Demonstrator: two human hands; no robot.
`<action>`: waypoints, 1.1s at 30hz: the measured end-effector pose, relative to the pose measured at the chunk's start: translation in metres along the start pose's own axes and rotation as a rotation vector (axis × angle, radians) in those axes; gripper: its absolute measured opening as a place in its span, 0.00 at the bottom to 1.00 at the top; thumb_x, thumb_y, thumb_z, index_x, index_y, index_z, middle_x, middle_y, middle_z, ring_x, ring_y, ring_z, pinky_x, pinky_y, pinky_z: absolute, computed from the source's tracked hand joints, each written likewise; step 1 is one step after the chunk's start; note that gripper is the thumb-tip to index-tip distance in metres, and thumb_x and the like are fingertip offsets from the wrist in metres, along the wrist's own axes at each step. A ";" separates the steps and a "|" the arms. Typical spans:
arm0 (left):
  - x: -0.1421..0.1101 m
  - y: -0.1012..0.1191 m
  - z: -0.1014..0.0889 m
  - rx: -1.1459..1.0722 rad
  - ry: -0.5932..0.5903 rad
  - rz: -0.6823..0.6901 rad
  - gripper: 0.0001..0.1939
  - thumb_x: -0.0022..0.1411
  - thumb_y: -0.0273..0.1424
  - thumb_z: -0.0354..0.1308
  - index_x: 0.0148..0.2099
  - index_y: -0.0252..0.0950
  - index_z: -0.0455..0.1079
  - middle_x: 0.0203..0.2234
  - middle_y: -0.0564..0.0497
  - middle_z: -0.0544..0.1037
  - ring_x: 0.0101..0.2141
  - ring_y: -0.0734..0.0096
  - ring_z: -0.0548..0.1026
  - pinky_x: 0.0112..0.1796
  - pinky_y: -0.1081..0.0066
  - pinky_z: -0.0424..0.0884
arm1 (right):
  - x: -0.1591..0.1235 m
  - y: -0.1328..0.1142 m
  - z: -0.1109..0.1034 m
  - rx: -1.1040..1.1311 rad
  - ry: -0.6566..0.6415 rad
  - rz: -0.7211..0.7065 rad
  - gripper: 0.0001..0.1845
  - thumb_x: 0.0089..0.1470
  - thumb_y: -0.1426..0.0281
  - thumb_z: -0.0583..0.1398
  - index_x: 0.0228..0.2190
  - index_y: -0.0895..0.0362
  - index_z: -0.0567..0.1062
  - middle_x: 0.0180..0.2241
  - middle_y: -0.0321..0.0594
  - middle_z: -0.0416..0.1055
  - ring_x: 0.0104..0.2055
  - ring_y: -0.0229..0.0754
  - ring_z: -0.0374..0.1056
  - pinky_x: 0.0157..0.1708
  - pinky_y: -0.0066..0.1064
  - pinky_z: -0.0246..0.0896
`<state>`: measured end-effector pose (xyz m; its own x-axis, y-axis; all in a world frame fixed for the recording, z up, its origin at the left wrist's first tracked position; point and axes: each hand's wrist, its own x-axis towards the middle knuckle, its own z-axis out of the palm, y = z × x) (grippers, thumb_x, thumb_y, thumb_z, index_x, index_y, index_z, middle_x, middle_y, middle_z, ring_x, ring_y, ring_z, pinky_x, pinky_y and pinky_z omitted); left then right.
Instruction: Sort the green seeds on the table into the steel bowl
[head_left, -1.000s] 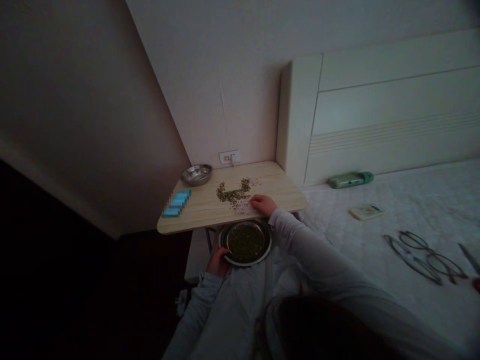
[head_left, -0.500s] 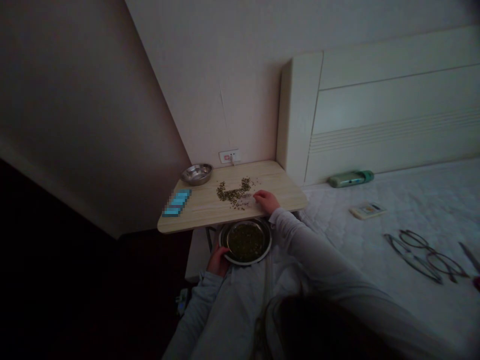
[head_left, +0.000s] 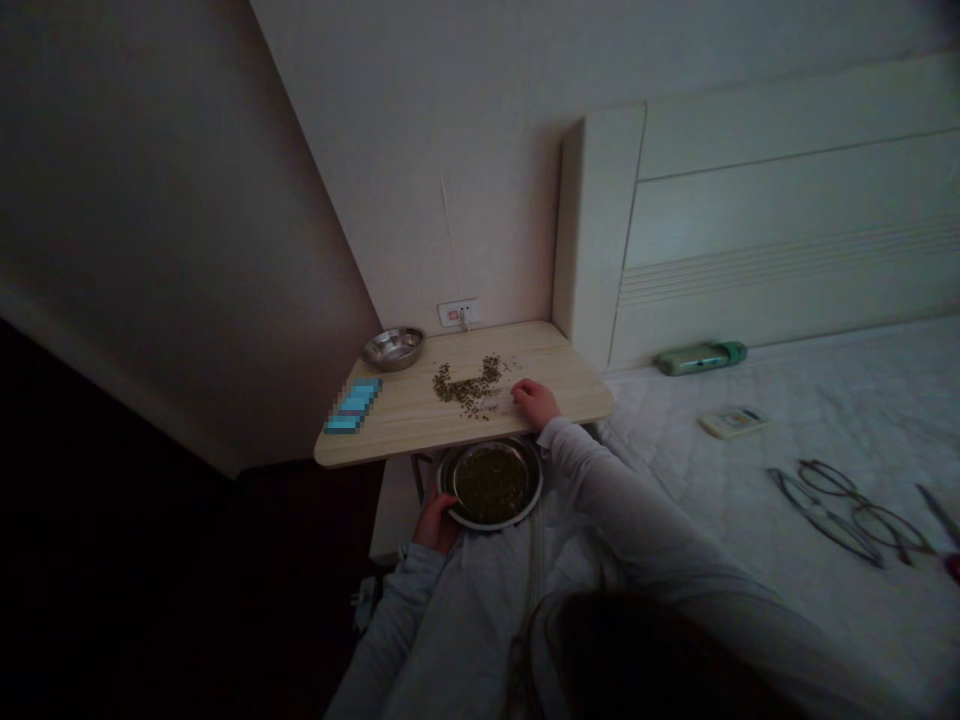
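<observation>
Small green beans (head_left: 465, 388), looking like mung beans, lie scattered in a curved patch on the light wooden table (head_left: 397, 425). My right hand (head_left: 536, 402) rests at the right side of the patch, fingertips pinched together; whatever is between them is too small to make out. Below the table's front edge, my left hand (head_left: 436, 522) grips the left rim of a steel bowl (head_left: 489, 523), thumb over the edge. Many greenish beans (head_left: 491, 485) cover the bottom of that bowl, which sits at my lap.
A second steel bowl (head_left: 394, 349) stands at the table's back left, with a blurred blue phone-like item (head_left: 354, 405) in front. On the bed to the right lie a green case (head_left: 701, 357), a small pale box (head_left: 733, 421), eyeglasses (head_left: 829, 480) and scissors (head_left: 939, 512). A wall socket (head_left: 457, 313) is behind.
My right hand has shifted slightly to the right, away from the beans, its fingers curling in more. My left hand and the bowl stay in place.
</observation>
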<state>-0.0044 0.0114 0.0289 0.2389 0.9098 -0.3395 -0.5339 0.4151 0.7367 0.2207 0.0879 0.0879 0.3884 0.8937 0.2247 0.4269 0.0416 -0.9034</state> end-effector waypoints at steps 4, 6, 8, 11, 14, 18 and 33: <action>0.000 0.000 0.001 -0.001 0.013 0.000 0.24 0.38 0.20 0.55 0.42 0.39 0.68 0.27 0.52 0.77 0.38 0.60 0.74 0.38 0.64 0.69 | -0.001 -0.001 0.000 -0.027 0.010 -0.011 0.06 0.42 0.71 0.53 0.19 0.57 0.68 0.18 0.32 0.65 0.25 0.34 0.60 0.29 0.26 0.54; 0.000 0.000 0.001 -0.004 0.016 -0.011 0.23 0.38 0.20 0.55 0.41 0.39 0.68 0.27 0.52 0.77 0.39 0.60 0.73 0.38 0.64 0.69 | 0.000 -0.001 0.000 -0.035 0.013 -0.021 0.06 0.42 0.71 0.53 0.19 0.57 0.68 0.19 0.32 0.65 0.26 0.34 0.60 0.30 0.26 0.54; 0.000 0.001 0.001 0.000 0.024 -0.028 0.21 0.38 0.20 0.55 0.39 0.39 0.68 0.27 0.52 0.77 0.39 0.59 0.73 0.37 0.64 0.69 | 0.000 0.000 0.001 -0.041 0.012 -0.026 0.06 0.42 0.71 0.53 0.20 0.57 0.68 0.19 0.32 0.64 0.26 0.35 0.60 0.30 0.26 0.54; 0.000 0.001 0.000 0.004 0.052 -0.047 0.19 0.38 0.20 0.56 0.38 0.38 0.68 0.26 0.52 0.77 0.38 0.59 0.74 0.37 0.64 0.69 | 0.001 0.001 0.001 -0.046 0.007 -0.019 0.06 0.42 0.71 0.53 0.20 0.57 0.68 0.19 0.32 0.64 0.25 0.34 0.60 0.30 0.26 0.54; -0.001 0.001 0.000 -0.001 0.031 -0.030 0.22 0.39 0.20 0.56 0.40 0.39 0.68 0.26 0.53 0.77 0.39 0.60 0.74 0.38 0.65 0.69 | -0.001 0.000 0.000 -0.048 0.010 -0.016 0.06 0.43 0.70 0.53 0.20 0.57 0.68 0.19 0.32 0.65 0.25 0.34 0.60 0.31 0.27 0.55; -0.002 0.001 0.002 -0.002 0.011 -0.011 0.25 0.39 0.20 0.55 0.44 0.39 0.67 0.26 0.53 0.77 0.38 0.60 0.74 0.38 0.65 0.69 | -0.002 0.000 0.000 -0.041 0.006 -0.022 0.07 0.43 0.69 0.52 0.20 0.57 0.69 0.19 0.32 0.66 0.26 0.35 0.61 0.32 0.27 0.55; -0.001 0.001 0.002 -0.003 -0.011 0.008 0.27 0.39 0.19 0.54 0.46 0.38 0.67 0.26 0.53 0.77 0.39 0.61 0.73 0.40 0.64 0.68 | -0.002 -0.001 -0.001 -0.020 0.000 -0.002 0.07 0.42 0.70 0.53 0.20 0.57 0.69 0.19 0.32 0.66 0.26 0.35 0.61 0.32 0.27 0.55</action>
<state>-0.0032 0.0108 0.0312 0.2435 0.9131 -0.3270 -0.5379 0.4076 0.7379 0.2202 0.0861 0.0889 0.3873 0.8937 0.2266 0.4437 0.0348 -0.8955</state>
